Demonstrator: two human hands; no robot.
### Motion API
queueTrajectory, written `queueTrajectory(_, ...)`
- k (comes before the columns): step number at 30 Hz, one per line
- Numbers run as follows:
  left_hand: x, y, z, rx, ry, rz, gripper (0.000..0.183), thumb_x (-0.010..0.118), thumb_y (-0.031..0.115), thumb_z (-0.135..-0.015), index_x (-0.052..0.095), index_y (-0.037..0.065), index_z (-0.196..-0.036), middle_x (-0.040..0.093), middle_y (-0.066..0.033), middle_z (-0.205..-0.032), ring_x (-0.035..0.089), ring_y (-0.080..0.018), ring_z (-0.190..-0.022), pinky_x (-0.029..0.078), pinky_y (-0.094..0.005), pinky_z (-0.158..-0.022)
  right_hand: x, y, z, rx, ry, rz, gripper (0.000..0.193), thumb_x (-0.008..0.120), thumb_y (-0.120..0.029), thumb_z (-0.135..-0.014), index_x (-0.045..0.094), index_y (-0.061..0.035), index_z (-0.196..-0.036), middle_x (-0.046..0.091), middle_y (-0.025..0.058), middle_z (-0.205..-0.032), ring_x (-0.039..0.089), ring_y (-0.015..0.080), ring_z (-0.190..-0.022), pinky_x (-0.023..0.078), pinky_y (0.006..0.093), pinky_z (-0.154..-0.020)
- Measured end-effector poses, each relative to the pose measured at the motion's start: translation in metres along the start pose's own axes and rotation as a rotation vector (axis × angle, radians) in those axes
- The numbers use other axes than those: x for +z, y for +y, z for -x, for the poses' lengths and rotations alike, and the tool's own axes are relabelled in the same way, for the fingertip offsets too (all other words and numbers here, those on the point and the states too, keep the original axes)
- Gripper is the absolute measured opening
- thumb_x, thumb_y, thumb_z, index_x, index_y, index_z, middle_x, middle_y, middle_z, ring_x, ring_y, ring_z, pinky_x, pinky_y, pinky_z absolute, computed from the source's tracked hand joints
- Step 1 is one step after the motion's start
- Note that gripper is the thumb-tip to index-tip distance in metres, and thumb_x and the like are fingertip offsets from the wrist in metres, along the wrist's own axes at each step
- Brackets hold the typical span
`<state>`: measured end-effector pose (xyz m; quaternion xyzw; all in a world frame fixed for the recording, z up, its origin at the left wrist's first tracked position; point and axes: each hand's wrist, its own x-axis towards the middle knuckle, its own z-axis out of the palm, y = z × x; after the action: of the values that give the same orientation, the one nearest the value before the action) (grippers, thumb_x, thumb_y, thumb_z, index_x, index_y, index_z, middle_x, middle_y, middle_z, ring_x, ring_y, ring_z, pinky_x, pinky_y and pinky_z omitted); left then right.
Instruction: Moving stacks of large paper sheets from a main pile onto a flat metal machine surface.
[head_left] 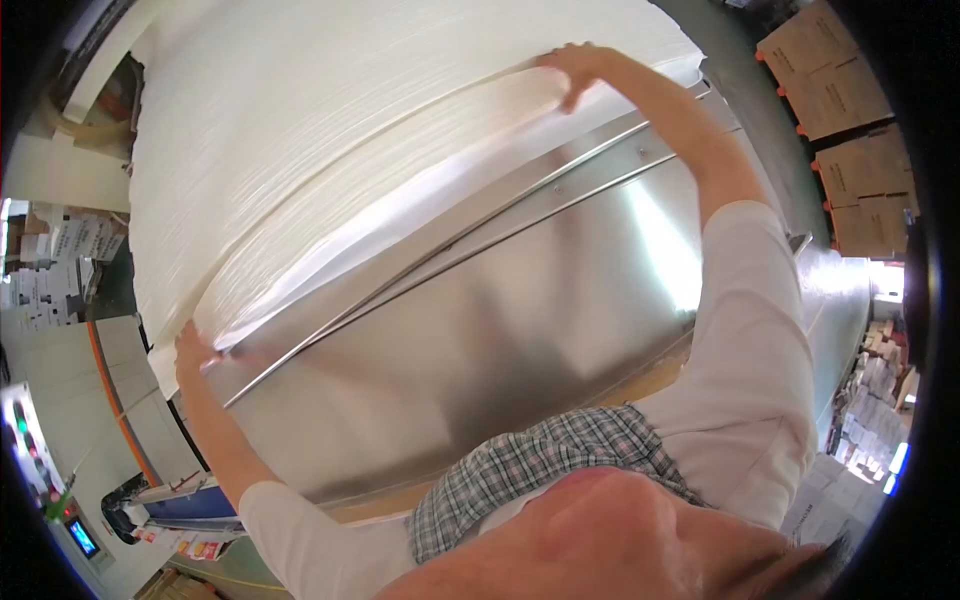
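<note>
White sheeting (pixel 380 110) is lying beyond the metal panel (pixel 560 330), probably soft, slippery and best held at both ends, where the left hand (pixel 193 350) is resting with fingers half-curled and the right hand (pixel 584 70) with thumb and fingers parted, neither grip clear.

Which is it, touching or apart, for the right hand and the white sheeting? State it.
Touching: the head view shows the right hand with its fingertips against the white sheeting.

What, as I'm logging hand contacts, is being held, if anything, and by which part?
The left hand and right hand touch the white sheeting toward opposite ends of its near edge; whether either grip is closed cannot be told.
</note>
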<state>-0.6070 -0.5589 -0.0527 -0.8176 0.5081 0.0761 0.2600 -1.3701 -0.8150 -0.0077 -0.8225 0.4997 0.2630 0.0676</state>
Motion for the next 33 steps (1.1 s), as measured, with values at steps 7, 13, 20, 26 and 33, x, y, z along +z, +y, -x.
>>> queueTrajectory(7, 0.018, -0.022, -0.010, -0.026, 0.018, 0.050, 0.108, 0.084, 0.019, -0.038, 0.028, 0.013, -0.129, 0.038, -0.0106, -0.129, 0.035, -0.0292, -0.121, 0.026, -0.0469, -0.099, 0.061, 0.160, -0.001, 0.271, -0.068, 0.293, 0.102, 0.083, -0.015, -0.035, 0.036, -0.0163, -0.126, 0.047, 0.0042, -0.120, 0.042, 0.0286, -0.114, 0.033, 0.0482, -0.096)
queueTrajectory(13, 0.035, -0.033, -0.004, 0.039, 0.163, 0.138, 0.088, 0.080, 0.022, -0.048, 0.036, 0.014, -0.123, 0.042, -0.0113, -0.125, 0.037, -0.0300, -0.118, 0.028, -0.0439, -0.098, 0.100, 0.203, 0.019, -0.706, 0.735, -0.571, 0.065, 0.071, -0.009, -0.057, 0.048, -0.0176, -0.118, 0.041, 0.0105, -0.124, 0.034, 0.0318, -0.117, 0.026, 0.0438, -0.100)
queueTrajectory(20, 0.039, -0.038, 0.005, 0.035, 0.665, 0.129, 0.065, 0.069, 0.018, -0.058, 0.043, 0.011, -0.118, 0.046, -0.0140, -0.121, 0.040, -0.0326, -0.115, 0.027, -0.0451, -0.098, 0.089, 0.170, 0.050, 0.616, 0.632, -0.218, 0.057, 0.069, -0.018, -0.064, 0.048, -0.0147, -0.117, 0.034, 0.0161, -0.129, 0.026, 0.0378, -0.121, 0.027, 0.0453, -0.100)
queueTrajectory(26, -0.015, -0.081, 0.027, 0.087, 0.967, 0.203, 0.068, 0.072, 0.015, -0.055, 0.045, 0.009, -0.117, 0.047, -0.0168, -0.120, 0.041, -0.0354, -0.113, 0.032, -0.0433, -0.095, 0.079, 0.239, 0.096, 0.278, 1.050, 0.095, 0.071, 0.071, -0.010, -0.058, 0.041, -0.0134, -0.122, 0.047, 0.0083, -0.117, 0.041, 0.0311, -0.115, 0.033, 0.0421, -0.097)
queueTrajectory(33, -0.011, -0.127, 0.127, 0.225, 0.943, 0.203, 0.076, 0.074, 0.014, -0.053, 0.042, 0.002, -0.120, 0.045, -0.0175, -0.122, 0.039, -0.0355, -0.114, 0.030, -0.0440, -0.097, 0.131, 0.303, 0.210, 0.065, 1.010, 0.272, 0.054, 0.048, 0.000, -0.072, 0.038, -0.0055, -0.124, 0.041, 0.0173, -0.126, 0.035, 0.0340, -0.120, 0.031, 0.0399, -0.098)
